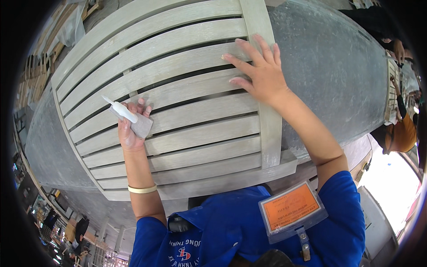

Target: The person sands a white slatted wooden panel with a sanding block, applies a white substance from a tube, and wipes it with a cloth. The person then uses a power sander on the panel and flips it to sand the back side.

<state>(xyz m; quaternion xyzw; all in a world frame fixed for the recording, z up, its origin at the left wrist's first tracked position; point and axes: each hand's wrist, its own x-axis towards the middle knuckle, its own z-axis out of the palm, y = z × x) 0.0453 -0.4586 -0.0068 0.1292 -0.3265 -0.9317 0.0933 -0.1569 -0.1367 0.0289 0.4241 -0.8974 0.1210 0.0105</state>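
Note:
A pale, whitish slatted wooden panel [204, 127] lies flat before me, its long slats parted by dark gaps. Over its left part, my left hand [132, 129] is closed around a small white glue bottle [124, 111] with a thin pointed nozzle aimed up and left. A grey piece of sandpaper [142, 126] is held in the same hand, against the bottle. My right hand [265, 73] rests with fingers spread on the slat ends and the wide end rail [269, 133] at the right; it holds nothing.
Under the panel is a dark grey worktable [331, 66], showing on both sides. Stacked wooden parts [38, 82] stand at the far left. Another person in an orange top [402, 133] is at the right, near another slatted piece [392, 89].

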